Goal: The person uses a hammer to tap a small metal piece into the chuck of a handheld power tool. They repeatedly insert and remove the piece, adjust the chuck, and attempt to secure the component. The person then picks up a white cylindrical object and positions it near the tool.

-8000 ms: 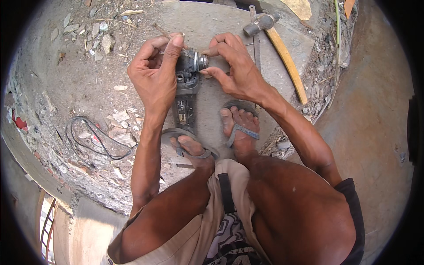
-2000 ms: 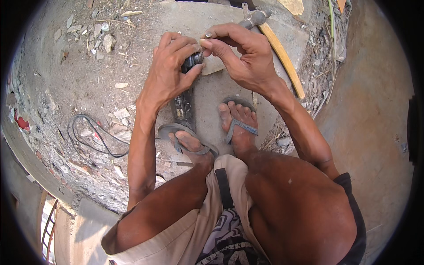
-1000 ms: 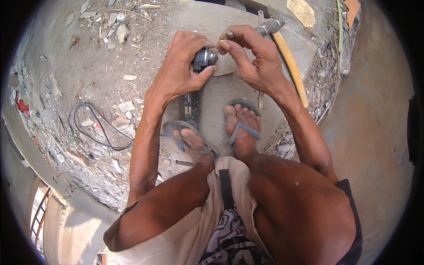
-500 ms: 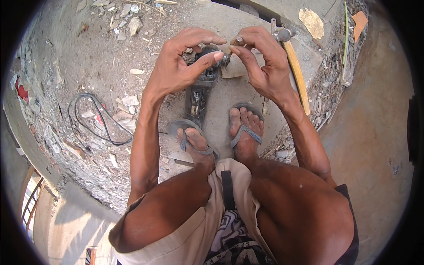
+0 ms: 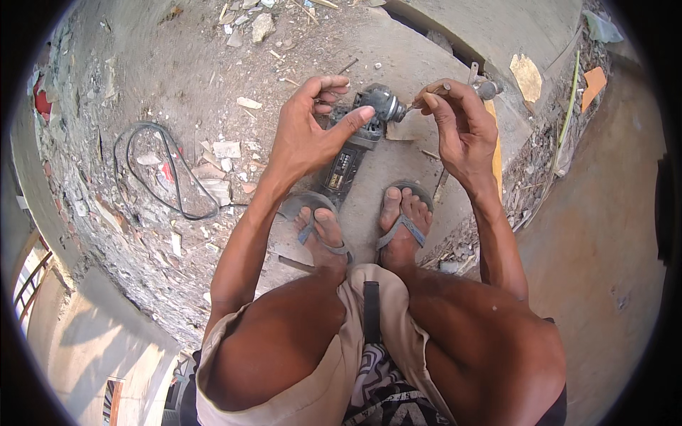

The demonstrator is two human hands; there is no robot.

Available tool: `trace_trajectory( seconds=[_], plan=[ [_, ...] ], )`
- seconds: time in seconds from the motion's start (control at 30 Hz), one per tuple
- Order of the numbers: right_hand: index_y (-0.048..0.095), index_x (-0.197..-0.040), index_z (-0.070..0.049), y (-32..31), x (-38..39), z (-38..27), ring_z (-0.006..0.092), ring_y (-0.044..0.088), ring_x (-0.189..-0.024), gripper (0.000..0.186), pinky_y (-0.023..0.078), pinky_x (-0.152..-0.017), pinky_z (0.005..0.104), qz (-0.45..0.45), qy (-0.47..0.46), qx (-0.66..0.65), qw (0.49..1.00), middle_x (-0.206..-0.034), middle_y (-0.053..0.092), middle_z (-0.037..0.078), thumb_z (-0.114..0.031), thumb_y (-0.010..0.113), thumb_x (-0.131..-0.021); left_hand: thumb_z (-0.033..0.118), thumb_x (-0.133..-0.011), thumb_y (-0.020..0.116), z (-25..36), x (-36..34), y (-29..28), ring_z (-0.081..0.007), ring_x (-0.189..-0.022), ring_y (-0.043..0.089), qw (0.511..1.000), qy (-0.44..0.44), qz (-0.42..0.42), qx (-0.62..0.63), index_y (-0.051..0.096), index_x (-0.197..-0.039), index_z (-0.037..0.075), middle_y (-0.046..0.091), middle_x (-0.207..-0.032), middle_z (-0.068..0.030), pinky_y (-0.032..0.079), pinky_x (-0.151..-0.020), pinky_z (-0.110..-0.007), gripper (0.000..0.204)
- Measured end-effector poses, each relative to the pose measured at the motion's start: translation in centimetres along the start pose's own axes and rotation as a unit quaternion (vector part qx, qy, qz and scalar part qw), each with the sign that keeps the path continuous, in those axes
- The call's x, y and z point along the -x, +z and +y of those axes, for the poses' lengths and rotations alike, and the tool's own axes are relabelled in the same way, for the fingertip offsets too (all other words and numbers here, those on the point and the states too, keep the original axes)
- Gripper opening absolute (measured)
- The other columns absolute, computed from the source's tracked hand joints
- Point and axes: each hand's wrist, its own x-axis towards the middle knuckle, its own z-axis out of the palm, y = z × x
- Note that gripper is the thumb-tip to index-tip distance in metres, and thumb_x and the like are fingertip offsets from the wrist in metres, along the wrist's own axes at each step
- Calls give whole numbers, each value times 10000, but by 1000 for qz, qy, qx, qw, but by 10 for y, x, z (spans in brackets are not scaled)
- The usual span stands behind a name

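An angle grinder [image 5: 342,165] lies between my feet and hands, black-bodied, its metal head pointing away and its spindle [image 5: 398,111] facing right. My left hand [image 5: 312,128] hovers over the grinder's left side, fingers loosely bent and thumb well apart, holding nothing. Beyond the spindle's right, my right hand [image 5: 465,124] pinches a short metal pin [image 5: 445,86] with a round end between thumb and fingers. The pin's other end points toward the spindle; I cannot tell whether they touch. Under the spindle sits a small flat tan piece [image 5: 401,130].
Right of my right hand lies a hammer [image 5: 489,89] with a yellow wooden handle. A black cord [image 5: 167,167] loops on the left among rubble. An orange shard [image 5: 593,86] and a pale flat chunk [image 5: 526,77] rest at far right. My sandalled feet flank the grinder's near end.
My hands, close together before, are now farther apart, and the grinder's head shows between them. The right hand keeps its pinch on the pin. The whole view has shifted slightly.
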Motion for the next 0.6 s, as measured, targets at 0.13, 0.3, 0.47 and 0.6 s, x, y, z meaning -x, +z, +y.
trace_trajectory(
  seconds=[0.13,0.3,0.47,0.6],
  plan=[
    [679,-1134,18,3,-3,3,171,730,-825,131,561,-737,300,23,-2,-9,1000,-936,744,124,-31,682,-1012,418,-743,961,-4,25,10,-299,-1246,554,991,91,-9,-100,552,-1366,-9,598,-1301,-157,461,-1072,-439,859],
    [652,-1161,24,7,-6,0,169,720,-835,144,566,-744,303,16,-3,-16,1000,-936,731,114,-31,663,-1028,323,-687,989,-14,32,36,-342,-1270,505,985,113,71,-109,551,-1349,9,583,-1311,-159,430,-1081,-462,855],
    [647,-1169,28,10,-8,1,161,713,-837,145,567,-753,299,17,-10,-28,999,-942,725,110,-27,651,-1035,251,-706,976,-18,33,48,-343,-1253,517,975,134,130,-119,588,-1333,17,603,-1331,-155,437,-1069,-467,774],
    [617,-1219,29,6,-9,2,148,697,-883,175,568,-785,285,-5,-7,-14,1000,-992,729,108,-44,624,-1060,225,-702,971,-18,32,51,-340,-1242,529,972,143,141,-120,605,-1322,13,609,-1329,-162,437,-1070,-466,750]
  ],
)
